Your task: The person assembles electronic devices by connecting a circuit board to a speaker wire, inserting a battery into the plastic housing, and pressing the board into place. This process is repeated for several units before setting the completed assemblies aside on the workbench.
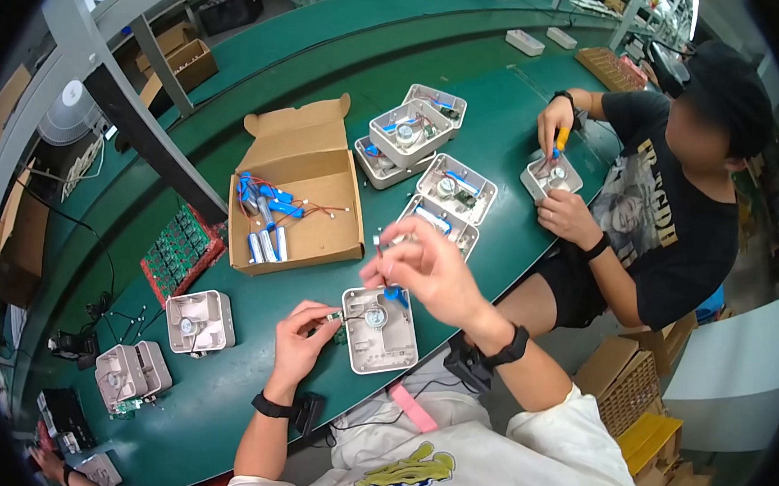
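In front of me on the green bench lies an open light-grey plastic housing (383, 353) with a round metal speaker-like part (376, 318) inside. A blue battery cell (397, 297) sits at its upper right corner, partly covered by my fingers. My right hand (437, 276) is above that corner, its fingertips pinched on the thin wire lead, whose small white connector (378, 240) sticks up. At the housing's left edge my left hand (298, 341) grips a small green circuit board (333, 319) between thumb and fingers, wires running from it into the housing.
A cardboard box (299, 260) of blue wired batteries stands ahead. Several grey housings (405, 141) are stacked right of it, others (199, 322) at left beside green circuit boards (176, 255). At right a co-worker (675, 187) works on a housing with a yellow-handled tool (563, 138).
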Action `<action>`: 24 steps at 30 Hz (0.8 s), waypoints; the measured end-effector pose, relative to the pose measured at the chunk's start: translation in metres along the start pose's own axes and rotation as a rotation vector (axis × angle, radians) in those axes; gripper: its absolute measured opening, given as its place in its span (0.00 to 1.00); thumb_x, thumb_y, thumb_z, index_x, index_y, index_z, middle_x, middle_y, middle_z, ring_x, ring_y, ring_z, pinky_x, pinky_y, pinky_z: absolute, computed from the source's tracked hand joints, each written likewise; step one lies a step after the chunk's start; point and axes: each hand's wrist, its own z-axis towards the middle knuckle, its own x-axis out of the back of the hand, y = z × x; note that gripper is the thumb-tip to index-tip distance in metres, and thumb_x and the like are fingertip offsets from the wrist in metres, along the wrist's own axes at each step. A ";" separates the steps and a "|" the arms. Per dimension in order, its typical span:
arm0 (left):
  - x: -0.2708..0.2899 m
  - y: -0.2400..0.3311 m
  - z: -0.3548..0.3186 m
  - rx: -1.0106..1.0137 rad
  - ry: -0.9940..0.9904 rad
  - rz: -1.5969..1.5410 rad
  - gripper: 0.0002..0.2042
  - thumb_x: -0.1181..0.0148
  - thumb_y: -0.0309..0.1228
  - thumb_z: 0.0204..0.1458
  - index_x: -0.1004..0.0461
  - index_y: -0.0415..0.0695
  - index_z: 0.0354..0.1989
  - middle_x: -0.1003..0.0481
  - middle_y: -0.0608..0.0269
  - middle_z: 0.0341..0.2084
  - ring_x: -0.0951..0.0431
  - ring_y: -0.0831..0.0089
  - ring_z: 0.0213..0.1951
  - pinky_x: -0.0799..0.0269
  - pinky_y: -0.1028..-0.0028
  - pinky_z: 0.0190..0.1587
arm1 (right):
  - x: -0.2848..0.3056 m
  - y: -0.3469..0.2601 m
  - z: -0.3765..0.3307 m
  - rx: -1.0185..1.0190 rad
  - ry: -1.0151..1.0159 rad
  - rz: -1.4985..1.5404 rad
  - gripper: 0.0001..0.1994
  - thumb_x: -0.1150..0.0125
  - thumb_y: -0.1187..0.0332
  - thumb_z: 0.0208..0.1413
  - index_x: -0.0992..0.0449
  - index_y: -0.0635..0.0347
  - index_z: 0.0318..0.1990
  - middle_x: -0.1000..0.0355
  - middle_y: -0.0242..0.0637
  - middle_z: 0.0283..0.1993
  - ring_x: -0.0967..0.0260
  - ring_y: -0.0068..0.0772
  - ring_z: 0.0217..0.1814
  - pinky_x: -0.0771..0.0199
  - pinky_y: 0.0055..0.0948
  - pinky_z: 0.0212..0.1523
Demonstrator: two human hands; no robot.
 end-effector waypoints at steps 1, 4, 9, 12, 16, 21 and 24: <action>-0.002 -0.001 0.002 -0.005 0.012 -0.006 0.11 0.32 0.14 0.57 0.15 0.34 0.48 0.22 0.64 0.42 0.22 0.79 0.41 0.25 0.79 0.44 | 0.002 0.007 -0.001 -0.023 -0.007 -0.010 0.10 0.40 0.77 0.69 0.28 0.69 0.55 0.16 0.49 0.47 0.16 0.36 0.48 0.16 0.32 0.50; -0.002 -0.003 0.001 -0.070 0.008 -0.003 0.11 0.31 0.14 0.57 0.15 0.36 0.48 0.21 0.64 0.42 0.21 0.80 0.40 0.25 0.80 0.43 | 0.003 0.023 -0.007 -0.085 -0.022 -0.021 0.09 0.39 0.76 0.70 0.27 0.70 0.53 0.16 0.48 0.45 0.16 0.35 0.47 0.16 0.32 0.49; -0.002 0.000 0.000 -0.031 0.024 -0.008 0.11 0.31 0.15 0.57 0.14 0.36 0.48 0.21 0.64 0.42 0.21 0.80 0.39 0.25 0.81 0.41 | 0.009 0.027 0.001 -0.074 0.020 -0.089 0.08 0.37 0.75 0.70 0.23 0.71 0.51 0.17 0.46 0.43 0.17 0.32 0.45 0.16 0.31 0.48; -0.003 0.001 -0.002 -0.022 0.032 0.040 0.11 0.31 0.15 0.57 0.14 0.36 0.47 0.21 0.64 0.41 0.21 0.81 0.39 0.25 0.81 0.40 | 0.007 0.029 0.003 -0.049 0.027 -0.092 0.08 0.36 0.74 0.69 0.21 0.71 0.50 0.17 0.44 0.42 0.17 0.30 0.44 0.16 0.30 0.48; -0.003 0.001 0.000 -0.088 0.051 0.074 0.10 0.30 0.16 0.57 0.14 0.36 0.47 0.20 0.64 0.41 0.22 0.81 0.38 0.25 0.81 0.39 | 0.002 0.032 0.002 0.009 0.046 -0.143 0.09 0.36 0.74 0.69 0.19 0.72 0.50 0.17 0.41 0.41 0.18 0.28 0.42 0.17 0.29 0.46; -0.008 0.002 -0.007 -0.084 0.087 0.087 0.10 0.30 0.16 0.57 0.14 0.37 0.47 0.21 0.64 0.41 0.22 0.82 0.38 0.25 0.81 0.39 | -0.016 0.031 -0.009 0.040 0.031 -0.437 0.07 0.32 0.74 0.65 0.15 0.67 0.46 0.18 0.39 0.39 0.20 0.28 0.38 0.20 0.29 0.41; -0.010 -0.003 -0.006 -0.135 0.095 0.083 0.10 0.30 0.17 0.57 0.14 0.37 0.47 0.22 0.64 0.41 0.22 0.81 0.38 0.24 0.81 0.39 | -0.029 0.031 -0.013 0.213 -0.010 -0.793 0.06 0.30 0.74 0.62 0.14 0.65 0.44 0.19 0.39 0.36 0.21 0.31 0.34 0.22 0.31 0.39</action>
